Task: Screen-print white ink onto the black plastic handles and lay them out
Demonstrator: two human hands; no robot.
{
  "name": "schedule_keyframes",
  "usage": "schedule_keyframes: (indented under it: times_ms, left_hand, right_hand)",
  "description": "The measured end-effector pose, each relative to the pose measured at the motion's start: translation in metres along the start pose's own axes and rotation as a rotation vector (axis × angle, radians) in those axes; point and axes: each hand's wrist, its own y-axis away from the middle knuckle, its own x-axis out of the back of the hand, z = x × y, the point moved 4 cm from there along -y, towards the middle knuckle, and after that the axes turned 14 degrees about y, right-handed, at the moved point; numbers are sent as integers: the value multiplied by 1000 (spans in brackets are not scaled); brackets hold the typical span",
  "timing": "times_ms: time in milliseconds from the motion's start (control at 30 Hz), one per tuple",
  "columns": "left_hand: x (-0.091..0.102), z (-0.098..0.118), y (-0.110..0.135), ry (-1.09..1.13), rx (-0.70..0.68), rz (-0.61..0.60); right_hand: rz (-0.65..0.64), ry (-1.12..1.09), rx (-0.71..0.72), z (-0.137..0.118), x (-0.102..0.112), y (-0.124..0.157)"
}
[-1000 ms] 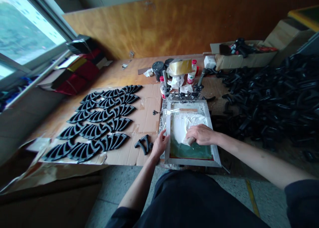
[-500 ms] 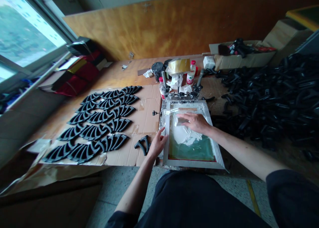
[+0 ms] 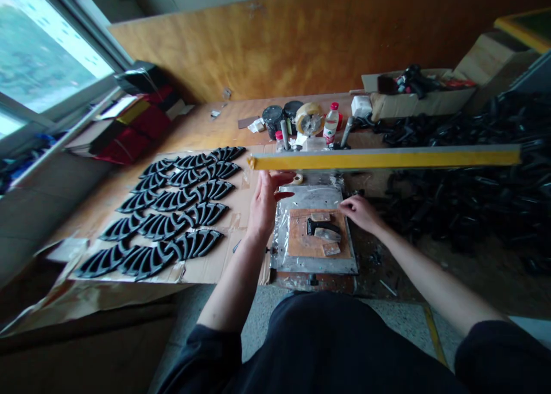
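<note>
The screen frame (image 3: 383,158) is tipped up and shows edge-on as a long yellow-and-grey bar. My left hand (image 3: 266,201) is just below its left end, fingers stretched and thumb apart; whether the fingertips touch the frame I cannot tell. Under it lies a metal base plate (image 3: 310,196) with a brown board (image 3: 297,244) on it. A black curved plastic part (image 3: 316,227) rests on the board among small blocks. My right hand (image 3: 360,211) is at the plate's right edge, fingers curled together, with nothing visible in them, apart from the black part.
Rows of black plastic parts (image 3: 163,221) lie on cardboard to the left. A large heap of black parts (image 3: 465,204) covers the right side. Behind the frame stand a tape roll (image 3: 310,118), a red-capped bottle (image 3: 331,124) and a dark tub (image 3: 272,122). An open carton (image 3: 424,104) sits back right.
The screen frame, flat before with white paste on it, has swung up, uncovering the plate and black part. My left hand has risen; my right hand has left the white-smeared tool and moved right.
</note>
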Motion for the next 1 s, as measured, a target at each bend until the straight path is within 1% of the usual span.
schedule_keyframes:
  times_ms: [33,67,100,133,200,233,267,300,333,367,400,433,467,500,533,567,600,633,667,700,733,767,833,933,967,1000]
  left_hand:
    - [2,-8,5,23,11,27]
    - [6,-19,13,39,57,60]
    - [9,-36,26,47,162,76]
    - [11,-56,42,46,318,77]
    - [11,-97,81,45,699,21]
    - [10,-113,99,81,806,16]
    - [11,-124,113,129,869,30]
    - [13,-132,122,181,879,73]
    - [18,-135,127,218,860,127]
    - [27,-135,129,224,830,177]
    - [41,-133,129,191,794,219]
    - [59,-128,127,121,752,262]
    - [81,-122,124,29,710,302]
    - [107,-116,123,-75,672,342]
    - [135,-110,123,-191,650,423]
    - [164,-107,125,-299,663,500]
    - [190,-105,128,-405,689,558]
    - [213,-106,131,-507,711,592]
    - [232,-108,134,-612,752,602]
    - [246,-111,136,-720,789,591]
    - [255,-115,136,-828,820,560]
    - [260,-118,135,-928,844,513]
    - [261,-123,129,-1061,858,405]
    - [256,-119,120,-1089,881,300]
    - [255,-115,117,-1086,901,287]
    - [252,-109,113,-1084,911,279]
  right_hand:
    - [-50,75,73,-17,-14,10]
    - [-88,153,119,-33,-24,19]
    - [-113,220,124,-47,-31,27]
    - [-134,263,96,-60,-34,33]
    - [-147,268,27,-82,-34,44]
    - [-137,239,37,-94,-31,49]
    - [-120,195,87,-106,-28,53]
    - [-107,140,170,-116,-25,56]
    - [-99,82,262,-122,-22,57]
    - [-90,29,331,-122,-18,56]
    - [-73,-4,350,-114,-14,51]
    - [-40,-3,306,-97,-10,43]
    - [5,28,206,-73,-7,32]
    - [59,92,66,-45,-3,21]
    - [95,175,-86,-15,-1,10]
    - [103,249,-219,13,-2,1]
    - [79,306,-304,36,-5,-6]
    - [47,348,-370,53,-10,-11]
    - [11,370,-409,65,-16,-14]
    - [-18,375,-432,73,-22,-15]
    - [-36,368,-453,77,-27,-15]
    - [-44,358,-477,79,-30,-15]
    - [-54,343,-563,86,-30,-14]
    - [-43,333,-748,104,-16,-9]
    - [-17,315,-770,108,-10,-6]
    - [18,286,-743,109,-5,-4]
